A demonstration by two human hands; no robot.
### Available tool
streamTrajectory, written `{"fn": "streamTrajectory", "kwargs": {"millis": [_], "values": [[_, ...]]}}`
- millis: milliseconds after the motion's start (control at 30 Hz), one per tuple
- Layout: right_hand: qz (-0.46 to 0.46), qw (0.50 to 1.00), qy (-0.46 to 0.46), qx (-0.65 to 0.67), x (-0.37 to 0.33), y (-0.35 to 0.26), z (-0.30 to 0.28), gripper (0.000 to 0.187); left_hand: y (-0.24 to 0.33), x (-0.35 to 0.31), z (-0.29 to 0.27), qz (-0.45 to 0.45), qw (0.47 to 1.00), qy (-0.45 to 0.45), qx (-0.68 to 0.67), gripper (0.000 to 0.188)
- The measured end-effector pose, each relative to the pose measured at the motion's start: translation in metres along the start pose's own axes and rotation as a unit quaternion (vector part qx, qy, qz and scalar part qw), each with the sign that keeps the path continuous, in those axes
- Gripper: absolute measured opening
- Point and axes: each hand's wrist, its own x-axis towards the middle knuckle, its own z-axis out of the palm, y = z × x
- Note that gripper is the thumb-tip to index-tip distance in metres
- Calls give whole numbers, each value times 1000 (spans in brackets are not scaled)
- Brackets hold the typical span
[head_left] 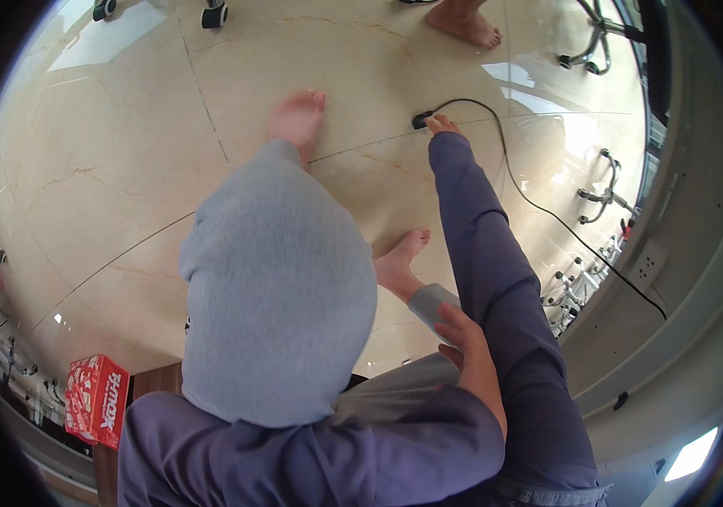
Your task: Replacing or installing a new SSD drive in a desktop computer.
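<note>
My right arm, in a purple sleeve, stretches far forward and down over the tiled floor. At its end, my right hand has its fingertips on a small black plug; the thumb is hardly visible. From the plug a black cable loops to the right. Bent across my lap, my left arm brings my left hand beside the right sleeve. Its fingers are extended, with nothing in them. My grey-trousered knee fills the middle of the view.
A pale wall panel with a socket runs along the right; the cable reaches it. A red patterned box sits at lower left. My bare feet rest on the glossy tiles. Another person's bare foot and chair castors show ahead.
</note>
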Motion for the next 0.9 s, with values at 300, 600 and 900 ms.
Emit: {"fn": "streamTrajectory", "kwargs": {"millis": [300,600,900], "values": [[237,941,98,222,38,-3,116,61,20,17,26,-1,990,-67,-128,46],[309,891,187,276,30,-58,107,75,14,14,15,-30,991,-80,-103,45],[321,895,185,250,27,-32,90,55,26,22,35,-21,990,-55,-131,52]]}}
